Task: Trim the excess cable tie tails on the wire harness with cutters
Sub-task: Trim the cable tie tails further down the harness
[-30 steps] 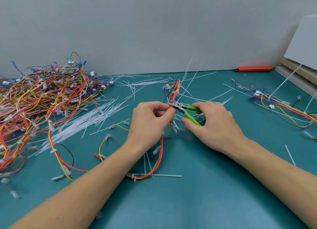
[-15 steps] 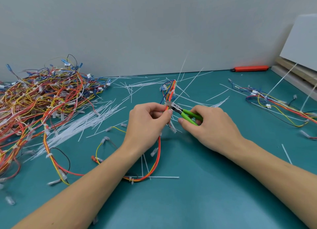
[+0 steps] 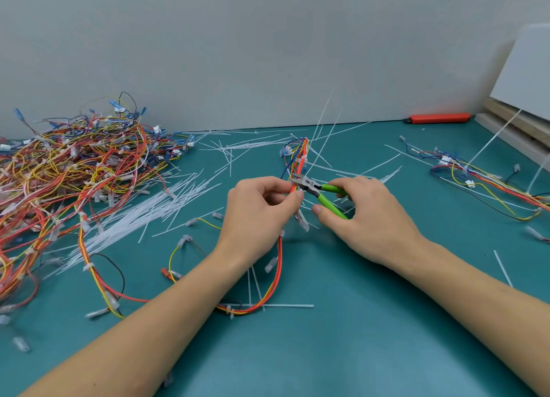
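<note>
Two hands meet at mid-table over one wire harness (image 3: 297,161). Far left, a heaped pile of harnesses (image 3: 74,170) lies against the wall; whether its ties are trimmed cannot be told at this size. Beside it, a drift of cut tie tails (image 3: 143,215) on the teal table (image 3: 327,352) suggests many cuts already made. At centre, the left hand (image 3: 259,215) pinches the harness between thumb and curled fingers, holding the bundle up off the table, its lower loop trailing toward the viewer. The cutters (image 3: 315,189), green-handled, reach in from the right, with their jaws set at the bundle just beyond the left fingertips. The right hand (image 3: 366,218) has its fingers wrapped round the green handles. Long uncut tails (image 3: 324,122) rise from the harness farther up, so trimming on this piece appears unfinished. Right of the hands, a second harness (image 3: 488,185) lies flat with a long tail showing, probably awaiting work. An orange tool (image 3: 437,118) rests by the wall. Whether the jaws have closed on a tail is hidden by the fingers; the pile and the right harness are cut off by the frame edges.
</note>
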Available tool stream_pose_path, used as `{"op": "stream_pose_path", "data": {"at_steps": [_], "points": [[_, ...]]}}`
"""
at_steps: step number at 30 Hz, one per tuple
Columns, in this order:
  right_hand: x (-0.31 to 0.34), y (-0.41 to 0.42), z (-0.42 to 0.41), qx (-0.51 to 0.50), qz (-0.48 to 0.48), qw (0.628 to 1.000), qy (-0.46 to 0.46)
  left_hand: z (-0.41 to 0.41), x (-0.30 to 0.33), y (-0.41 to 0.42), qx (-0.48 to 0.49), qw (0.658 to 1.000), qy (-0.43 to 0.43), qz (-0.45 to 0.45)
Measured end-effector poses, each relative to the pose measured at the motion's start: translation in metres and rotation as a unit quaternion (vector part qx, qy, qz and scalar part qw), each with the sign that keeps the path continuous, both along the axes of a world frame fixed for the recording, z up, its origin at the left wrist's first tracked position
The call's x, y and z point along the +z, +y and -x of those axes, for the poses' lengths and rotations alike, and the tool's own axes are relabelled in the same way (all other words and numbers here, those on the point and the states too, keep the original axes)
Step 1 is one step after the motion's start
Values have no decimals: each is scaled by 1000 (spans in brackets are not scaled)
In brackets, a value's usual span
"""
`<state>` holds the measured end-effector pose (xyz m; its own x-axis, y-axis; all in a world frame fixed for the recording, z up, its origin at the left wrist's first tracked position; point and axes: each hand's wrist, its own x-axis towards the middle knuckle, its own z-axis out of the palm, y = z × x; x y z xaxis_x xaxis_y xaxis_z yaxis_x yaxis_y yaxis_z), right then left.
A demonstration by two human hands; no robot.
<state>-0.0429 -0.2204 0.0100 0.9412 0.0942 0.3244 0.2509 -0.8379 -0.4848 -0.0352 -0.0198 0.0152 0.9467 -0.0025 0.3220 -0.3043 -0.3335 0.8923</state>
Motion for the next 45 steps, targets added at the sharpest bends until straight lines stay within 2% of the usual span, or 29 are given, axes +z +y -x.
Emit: {"op": "stream_pose_path", "data": {"at_steps": [8,16,21,31,37,45], "points": [[-1,-1,0,-4,12,1000,0,1,0,2,-8,1000,-10,0],[-2,-1,0,-28,-15,999,-26,0,-1,1,-11,1000,-13,9],[-4,-1,-2,14,10,1000,-14,0,-2,0,-8,1000,-10,2],[-6,-4,-8,23,22,999,-11,0,-3,-1,-11,1000,-8,12],[-7,-7,-10,22,-14,999,-20,1,-1,0,-18,1000,2,17],[-7,-9,-11,31,-11,999,-23,1,1,-1,-17,999,15,31]]}}
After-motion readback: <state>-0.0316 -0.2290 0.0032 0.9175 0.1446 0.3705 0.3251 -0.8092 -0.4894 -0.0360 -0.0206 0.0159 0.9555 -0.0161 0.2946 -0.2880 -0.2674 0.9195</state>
